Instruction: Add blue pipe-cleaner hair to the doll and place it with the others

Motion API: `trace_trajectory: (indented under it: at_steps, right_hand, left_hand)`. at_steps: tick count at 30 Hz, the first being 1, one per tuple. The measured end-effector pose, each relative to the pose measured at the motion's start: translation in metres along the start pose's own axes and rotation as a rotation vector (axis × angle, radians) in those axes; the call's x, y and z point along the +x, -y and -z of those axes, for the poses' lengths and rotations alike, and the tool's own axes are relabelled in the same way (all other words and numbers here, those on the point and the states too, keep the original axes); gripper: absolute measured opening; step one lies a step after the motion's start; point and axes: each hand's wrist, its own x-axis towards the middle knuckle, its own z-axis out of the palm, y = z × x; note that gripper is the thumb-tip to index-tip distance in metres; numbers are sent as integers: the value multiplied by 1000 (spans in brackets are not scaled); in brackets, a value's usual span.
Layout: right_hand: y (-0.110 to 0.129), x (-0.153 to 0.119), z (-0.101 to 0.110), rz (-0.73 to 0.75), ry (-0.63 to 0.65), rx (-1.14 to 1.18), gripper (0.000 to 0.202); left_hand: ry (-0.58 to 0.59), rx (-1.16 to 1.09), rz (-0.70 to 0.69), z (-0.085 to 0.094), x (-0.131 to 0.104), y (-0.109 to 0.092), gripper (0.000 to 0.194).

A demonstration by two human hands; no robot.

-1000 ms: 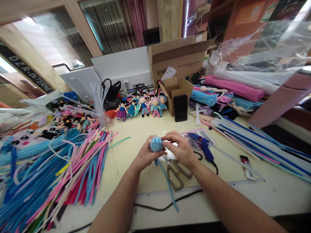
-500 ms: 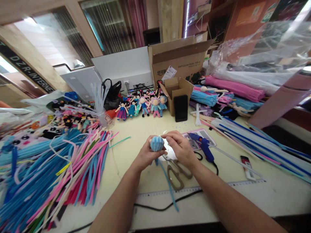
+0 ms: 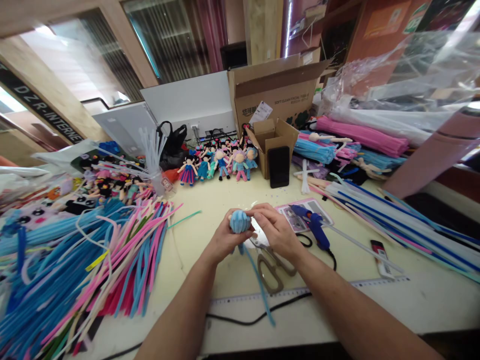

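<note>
A light-blue ribbed ball of pipe cleaner point(image 3: 240, 221), which looks like a doll's head, is held in my left hand point(image 3: 222, 242) with the fingers wrapped round it. My right hand point(image 3: 278, 231) is closed at the ball's right side, its fingertips against it; whether they pinch a strand there is hidden. Under the hands, a blue pipe cleaner strand point(image 3: 262, 287) trails down to the front of the table. Scissors with beige handles point(image 3: 270, 274) lie just below my right hand, their blades partly covered. A blue glue gun point(image 3: 318, 231) lies to the right.
Heaps of pipe cleaners point(image 3: 48, 265) cover the left; more strands point(image 3: 378, 215) lie right. Finished dolls point(image 3: 221, 162) stand at the back beside a small carton point(image 3: 264, 150) and a phone point(image 3: 279, 166). A ruler point(image 3: 360, 284) and a black cable point(image 3: 258, 320) cross the front.
The ball has shifted slightly left and up in my left hand. My right fingers have come in a little closer against its right side. Everything else stays put.
</note>
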Motion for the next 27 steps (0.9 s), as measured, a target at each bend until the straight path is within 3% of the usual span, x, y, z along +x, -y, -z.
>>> trace_trajectory:
  at_steps: [3,6,9,11,13,15,17,20,22,24,27]
  right_hand:
    - [-3,3,6,-65,20,81,30]
    - [-11,8,15,-248,-64,160,32]
    - [-19,11,18,-381,-106,38,19]
    - [-17,9,13,-366,-14,-128,15]
    - [-8,3,7,-256,123,-312,18]
    - [4,-10,3,-127,242,-472,15]
    - [16,-29,7,-88,304,-577,12]
    - [28,-72,31,-144,290,-653,12]
    - [30,-102,58,-241,209,-717,12]
    - [27,-125,90,-378,125,-816,13]
    - [18,-140,136,-665,-101,-1084,15]
  left_hand:
    - [-50,9,24,2,1,-1,45]
    - [-174,35,22,6,3,-4,49]
    - [-269,9,14,13,5,-4,61]
    - [-269,-21,30,16,7,-2,63]
    - [-242,-25,45,17,8,2,56]
    - [-220,0,47,18,9,6,46]
    - [-202,31,40,18,11,9,39]
    - [-178,106,-3,17,12,9,30]
    - [-179,173,-36,17,12,9,29]
    - [-195,231,-56,15,12,9,34]
    - [-212,301,-67,12,9,9,44]
